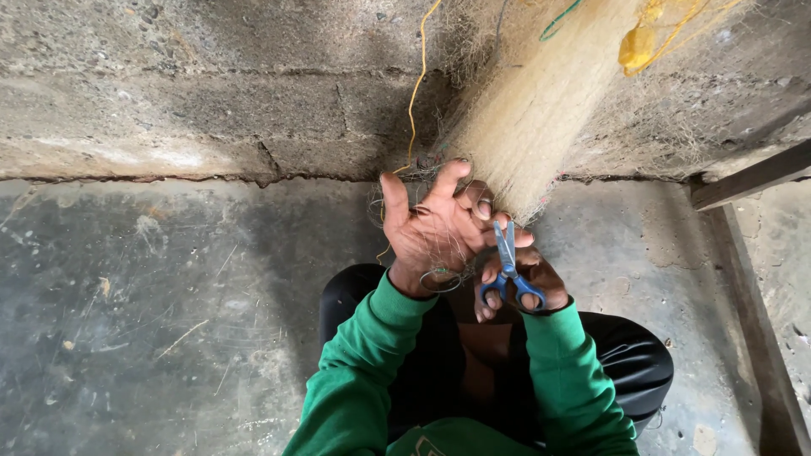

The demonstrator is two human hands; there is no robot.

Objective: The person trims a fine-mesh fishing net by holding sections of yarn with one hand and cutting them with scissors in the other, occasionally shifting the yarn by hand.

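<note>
A pale, fine fishing net (541, 110) hangs bunched from the upper right down to my hands. My left hand (431, 224) grips the net's lower end, fingers curled into the mesh, thumb raised. My right hand (524, 283) holds small blue-handled scissors (508, 270), fingers through the loops, blades pointing up at the net beside my left fingers. Thin strands lie across my left hand and wrist. Both arms wear green sleeves.
A rough concrete block wall (211, 101) meets a grey concrete floor (152, 321). A yellow cord (416, 93) runs down the wall. A yellow float (638, 44) and green line hang at the top right. A dark wooden beam (752, 179) lies at right.
</note>
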